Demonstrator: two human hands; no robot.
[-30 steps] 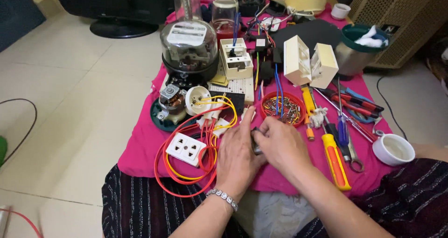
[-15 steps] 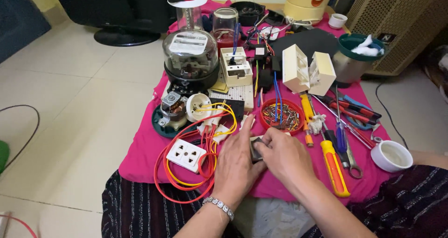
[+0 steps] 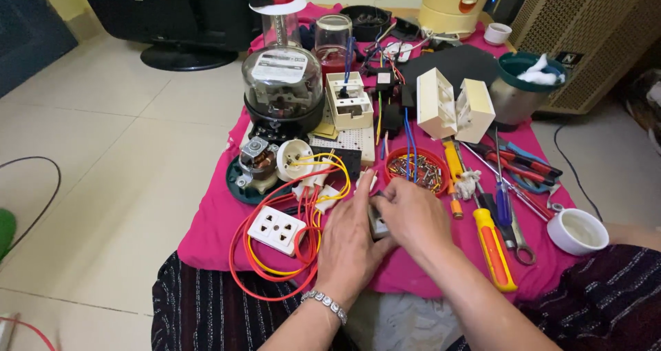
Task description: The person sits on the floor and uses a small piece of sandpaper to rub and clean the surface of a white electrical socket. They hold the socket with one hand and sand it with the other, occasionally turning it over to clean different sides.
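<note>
Left hand point(image 3: 354, 244) and right hand point(image 3: 411, 217) pressed together, pinching small grey switch part point(image 3: 378, 223) between fingertips, above pink cloth point(image 3: 213, 220). Part likely light, rigid, brittle plastic; grip by edges. White socket point(image 3: 275, 230) with red wire loop point(image 3: 237, 268) left of left hand; orange screwdriver point(image 3: 494, 246) right of right hand.

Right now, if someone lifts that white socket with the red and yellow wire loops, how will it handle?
The white socket itself looks rigid and probably light. Its red and yellow wire loops would likely flop and drag, perhaps snagging the lamp holder they lead toward. The flat block probably won't roll.
</note>
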